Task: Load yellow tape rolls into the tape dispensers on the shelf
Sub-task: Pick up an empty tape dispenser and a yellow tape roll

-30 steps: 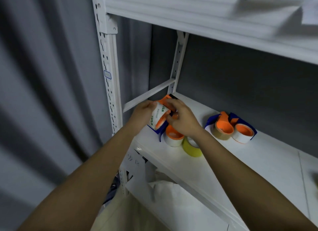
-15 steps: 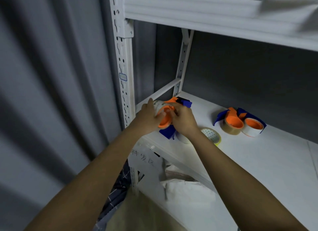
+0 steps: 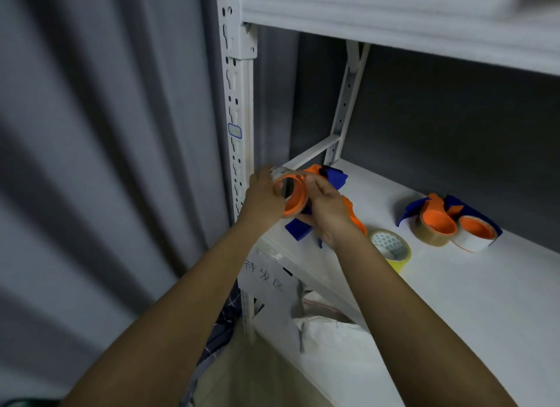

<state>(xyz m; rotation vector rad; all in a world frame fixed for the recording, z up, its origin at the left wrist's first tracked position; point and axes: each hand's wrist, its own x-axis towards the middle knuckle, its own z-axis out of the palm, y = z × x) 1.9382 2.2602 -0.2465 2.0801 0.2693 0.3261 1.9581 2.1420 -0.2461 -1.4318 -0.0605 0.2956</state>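
you're gripping the orange-and-blue dispenser [image 3: 298, 199] in both hands at the shelf's [image 3: 454, 285] front left corner, left hand [image 3: 263, 199] and right hand [image 3: 328, 212] wrapping it; the yellow tape roll [image 3: 392, 250] is lying flat just right of your right hand, nearer that one.

The left hand [image 3: 263, 198] covers the near side of a pale tape roll [image 3: 280, 172] on the orange-and-blue tape dispenser [image 3: 295, 194], and the right hand [image 3: 328, 211] hides the dispenser's middle, so how the roll sits on its orange hub cannot be told. At 3 o'clock from the hands, two more dispensers [image 3: 448, 221] overlap each other, the nearer hiding part of the farther. The upper shelf [image 3: 394, 21] is cut off by the top and right edges and is blurred, the handwriting on the paper label [image 3: 265, 274] at 6 o'clock is too small to read, and both forearms run out of the bottom edge.
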